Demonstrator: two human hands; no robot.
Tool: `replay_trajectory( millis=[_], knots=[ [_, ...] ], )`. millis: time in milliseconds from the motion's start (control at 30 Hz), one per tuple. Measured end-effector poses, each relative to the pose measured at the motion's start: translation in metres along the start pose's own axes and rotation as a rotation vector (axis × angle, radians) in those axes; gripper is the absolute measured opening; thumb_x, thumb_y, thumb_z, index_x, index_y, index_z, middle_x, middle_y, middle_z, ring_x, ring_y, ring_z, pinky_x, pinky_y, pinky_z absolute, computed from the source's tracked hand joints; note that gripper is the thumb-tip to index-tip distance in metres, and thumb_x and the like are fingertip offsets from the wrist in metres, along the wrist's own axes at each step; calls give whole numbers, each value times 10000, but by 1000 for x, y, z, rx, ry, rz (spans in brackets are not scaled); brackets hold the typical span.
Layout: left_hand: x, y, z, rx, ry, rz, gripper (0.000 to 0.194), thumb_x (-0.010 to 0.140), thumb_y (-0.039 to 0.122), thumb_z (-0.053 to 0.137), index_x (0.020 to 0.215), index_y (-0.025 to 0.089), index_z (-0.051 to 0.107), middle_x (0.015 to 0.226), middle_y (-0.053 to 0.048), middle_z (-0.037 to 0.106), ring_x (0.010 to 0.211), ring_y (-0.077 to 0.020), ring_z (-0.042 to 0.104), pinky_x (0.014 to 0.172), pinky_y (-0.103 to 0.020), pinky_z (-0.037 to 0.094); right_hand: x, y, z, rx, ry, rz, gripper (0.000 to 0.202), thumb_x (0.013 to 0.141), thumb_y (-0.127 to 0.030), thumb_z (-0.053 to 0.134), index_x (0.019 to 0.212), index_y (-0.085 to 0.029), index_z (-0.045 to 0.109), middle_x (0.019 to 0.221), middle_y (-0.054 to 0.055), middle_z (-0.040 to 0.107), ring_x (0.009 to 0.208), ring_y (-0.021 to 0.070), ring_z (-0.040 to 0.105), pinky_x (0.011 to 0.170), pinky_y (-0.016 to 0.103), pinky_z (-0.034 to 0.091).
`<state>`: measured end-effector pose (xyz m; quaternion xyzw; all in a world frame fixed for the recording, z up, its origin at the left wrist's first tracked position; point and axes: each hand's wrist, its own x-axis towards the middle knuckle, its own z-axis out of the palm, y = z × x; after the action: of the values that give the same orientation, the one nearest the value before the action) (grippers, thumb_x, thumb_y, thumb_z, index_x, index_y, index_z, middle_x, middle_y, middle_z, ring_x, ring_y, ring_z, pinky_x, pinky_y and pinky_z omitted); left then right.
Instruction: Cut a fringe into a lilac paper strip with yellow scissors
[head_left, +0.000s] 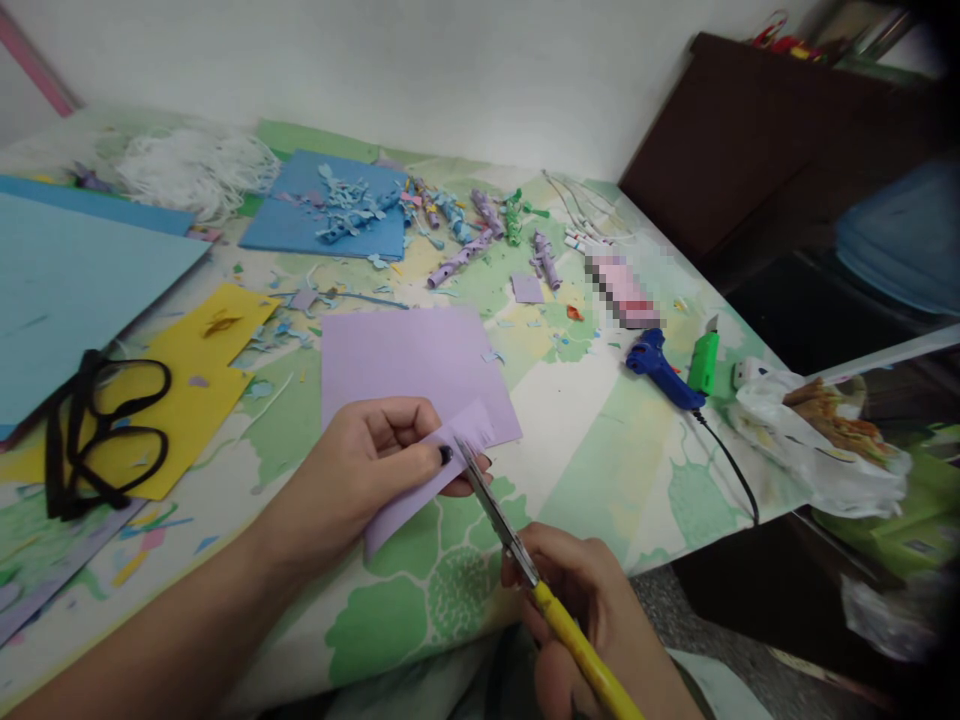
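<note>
My left hand (pixel 375 455) pinches a strip of purple paper (pixel 409 508), its thumb on top and fingertips beneath. Short cuts make a fringe along the strip's upper right edge. My right hand (pixel 574 600) holds scissors with yellow handles (pixel 574 635), and their blades lie at the strip beside my left thumb. Behind the strip, a larger purple sheet (pixel 405 355) rests flat on the patterned tablecloth.
Black glasses (pixel 124 435) lie on yellow paper (pixel 195 400) at the left, near light blue sheets (pixel 67 290). Rolled paper pieces (pixel 457 260) and scraps are at the back. A blue glue gun (pixel 664 370), a green cutter (pixel 703 362) and a plastic bag (pixel 847 480) are at the right.
</note>
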<state>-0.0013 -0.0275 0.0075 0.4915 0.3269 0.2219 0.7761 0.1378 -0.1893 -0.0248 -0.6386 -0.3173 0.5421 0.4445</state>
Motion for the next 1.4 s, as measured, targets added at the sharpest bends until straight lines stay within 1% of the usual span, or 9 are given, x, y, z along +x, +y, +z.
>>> replay_trajectory(
  millis=[167,267,467,667,900,1033,1133,1267,1400],
  knots=[
    [0,-2,-2,-5,-20,13,179,777,170,646,605,167,598,750,-33,773,733,-148,712,670,-197,544,0,0,1,-14,32,0,806,329,-851,697,773,-186,596,541,-78,319,473,106,278,383,218,243],
    [-1,-2,-3,-6,-29,12,176,782,169,643,612,165,599,762,-36,775,730,-147,712,665,-197,544,0,-1,0,-36,28,26,846,297,-882,650,766,-179,613,546,-74,324,473,106,285,389,221,247],
    [1,-1,-1,-2,-26,3,185,784,151,633,604,163,592,757,-31,774,724,-139,712,661,-187,541,0,2,-1,-25,66,13,840,312,-836,720,825,-176,649,551,-69,341,482,115,295,397,225,292],
    [-1,-2,-2,0,-30,10,174,779,151,635,609,163,602,747,-31,772,717,-145,713,669,-203,550,0,-2,-7,-55,5,-15,709,395,-679,849,870,-183,670,589,-57,392,485,113,329,426,231,337],
    [-1,-2,-3,-8,-29,6,169,773,166,648,610,158,602,750,-39,772,725,-148,714,670,-202,549,1,-3,-5,-74,17,-30,708,404,-704,828,851,-179,669,606,-55,382,472,101,311,410,226,317],
    [-1,-1,-3,-7,-36,8,171,779,177,651,615,162,602,759,-38,774,734,-152,716,677,-209,552,0,-3,-1,-86,83,-33,786,381,-794,760,843,-165,669,618,-52,383,461,88,269,397,224,307],
    [-1,-1,-3,4,-29,6,167,779,175,652,619,163,606,757,-35,775,720,-147,715,669,-202,549,0,-4,0,-107,110,-11,814,344,-833,728,793,-157,672,643,-35,389,478,102,303,390,225,313],
    [0,-2,-3,-9,-40,18,168,785,166,645,620,162,612,765,-31,777,728,-141,716,670,-191,548,1,-6,0,-115,119,11,734,339,-762,791,752,-169,661,625,-48,367,476,100,296,394,222,300],
    [0,-2,-3,-25,-50,23,172,785,152,638,614,160,618,745,-28,775,715,-131,714,654,-172,543,2,-5,-2,-117,81,-16,689,376,-721,814,771,-177,666,591,-63,356,469,97,276,400,224,292]
  ],
)
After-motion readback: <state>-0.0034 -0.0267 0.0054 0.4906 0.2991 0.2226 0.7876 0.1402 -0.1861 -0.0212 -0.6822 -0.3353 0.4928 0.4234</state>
